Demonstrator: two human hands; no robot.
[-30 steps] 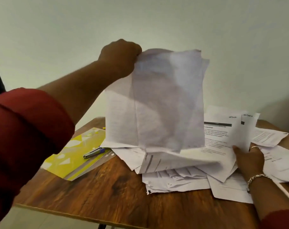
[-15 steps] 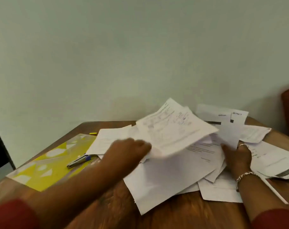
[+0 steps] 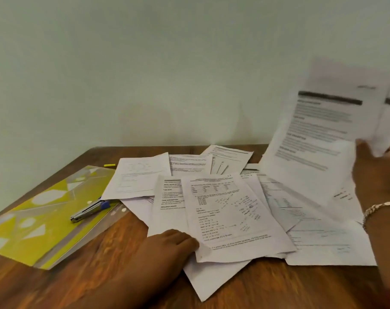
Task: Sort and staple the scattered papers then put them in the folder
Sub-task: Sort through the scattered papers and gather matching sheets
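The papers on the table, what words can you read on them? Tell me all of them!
"TASK DESCRIPTION" and, less surely, "REQUIRED PROPS" and "TASK GOAL": headings on the sheet partly tucked under the maths sheet.
Maths sheet by the left hand: table, printed lines and handwritten sums, too small to read.
Raised sheet in the right hand: dark heading bar, text blurred by motion.
Other sheets: too small.
Yellow folder and stapler: no words seen.

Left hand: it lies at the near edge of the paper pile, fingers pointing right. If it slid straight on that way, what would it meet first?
The left hand already touches the handwritten maths sheet. Sliding on, it would likely push that sheet first, or slip beneath it onto the lower papers; depth is unclear.
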